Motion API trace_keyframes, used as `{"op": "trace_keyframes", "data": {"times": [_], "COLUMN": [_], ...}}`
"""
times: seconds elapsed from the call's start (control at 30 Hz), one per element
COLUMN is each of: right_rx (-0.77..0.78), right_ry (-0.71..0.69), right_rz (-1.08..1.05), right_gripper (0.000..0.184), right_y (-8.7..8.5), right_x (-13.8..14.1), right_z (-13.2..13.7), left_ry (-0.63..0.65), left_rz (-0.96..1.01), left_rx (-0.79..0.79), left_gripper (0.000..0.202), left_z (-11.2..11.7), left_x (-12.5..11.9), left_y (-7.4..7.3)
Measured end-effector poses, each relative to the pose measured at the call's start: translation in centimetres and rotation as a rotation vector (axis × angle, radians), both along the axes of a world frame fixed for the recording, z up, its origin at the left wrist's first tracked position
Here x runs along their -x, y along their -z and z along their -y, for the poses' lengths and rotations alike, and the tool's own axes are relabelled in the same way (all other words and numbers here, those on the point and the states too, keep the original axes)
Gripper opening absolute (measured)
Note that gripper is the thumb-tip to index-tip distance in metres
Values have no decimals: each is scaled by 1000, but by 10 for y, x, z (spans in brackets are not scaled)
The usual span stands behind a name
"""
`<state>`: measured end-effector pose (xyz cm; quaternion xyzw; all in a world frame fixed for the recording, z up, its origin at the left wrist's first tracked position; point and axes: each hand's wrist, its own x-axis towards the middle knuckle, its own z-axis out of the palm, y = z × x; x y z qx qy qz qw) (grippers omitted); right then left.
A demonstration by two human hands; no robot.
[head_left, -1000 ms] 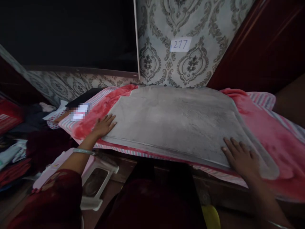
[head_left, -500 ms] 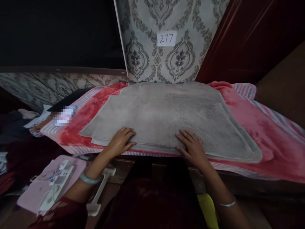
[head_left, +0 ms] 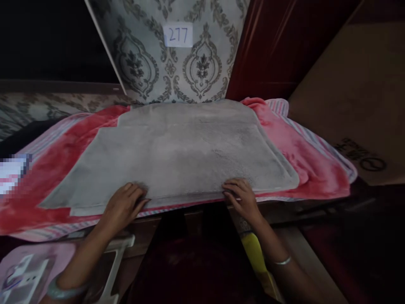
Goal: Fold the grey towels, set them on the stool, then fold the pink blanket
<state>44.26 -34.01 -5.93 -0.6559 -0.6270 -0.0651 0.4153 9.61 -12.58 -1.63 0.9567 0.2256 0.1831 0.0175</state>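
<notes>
A folded grey plush cloth lies spread over a red and pink blanket with a striped border. My left hand is at the cloth's near edge, left of its middle, with fingers curled and thumb under them. Farther right on the same edge, my right hand has its fingers bent over the cloth and its thumb close to them. Both hands seem to pinch the edge; the fingertips are partly hidden in the fabric. The cloth's layers are offset along the left side and far end.
Behind stands a patterned wall with a paper marked 277. A dark television is at upper left, a cardboard box at right. Below left are a pink board with a white power strip and a white frame.
The view has turned right, bringing more of the box in. My hands have gone from lying fairly flat on the cloth to curled fingers at its near edge.
</notes>
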Motion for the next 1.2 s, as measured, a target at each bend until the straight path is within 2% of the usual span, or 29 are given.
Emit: {"op": "trace_keyframes", "data": {"times": [0.1, 0.2, 0.27, 0.37, 0.47, 0.53, 0.6, 0.67, 0.73, 0.83, 0.9, 0.97, 1.07, 1.2], "right_rx": [-80, -123, -103, -58, -85, -122, -154, -152, -74, 207, 417, 561, 614, 581], "right_ry": [66, 205, 261, 260, 213, 183, 183, 217, 250, 231, 190, 157, 162, 184], "right_rz": [-46, -41, -8, 58, 49, 18, 2, 11, 54, 173, 250, 299, 332, 358], "right_gripper": [19, 20, 21, 24, 24, 20, 18, 21, 28, 52, 59, 58, 57, 54], "right_y": [-8, -13, -11, 0, 10, 11, 5, -7, -21, -35, -37, -34, -28, -23], "right_x": [-5, -11, -14, -14, -14, -16, -20, -27, -32, -36, -34, -30, -26, -22], "right_z": [1, -7, -14, -15, -5, 2, 1, -10, -28, -55, -65, -67, -61, -48], "left_ry": [22, -42, -61, -44, -20, 41, 83, 62, -6, -104, -156, -181, -192, -211], "left_rz": [49, 159, 158, 96, 144, 205, 263, 300, 278, 121, -18, -125, -193, -221], "left_rx": [31, -20, -62, -85, -55, 20, 98, 114, 59, -44, -71, -75, -68, -55], "left_gripper": [28, 25, 28, 27, 24, 22, 22, 22, 30, 57, 63, 62, 62, 61], "left_z": [3, 5, 6, 11, 15, 12, 4, -10, -25, -38, -37, -31, -23, -19], "left_x": [-5, -22, -36, -49, -44, -36, -30, -31, -38, -56, -66, -71, -72, -72], "left_y": [-8, -13, -10, -2, 3, 0, -7, -14, -17, -10, 0, 10, 15, 10]}}
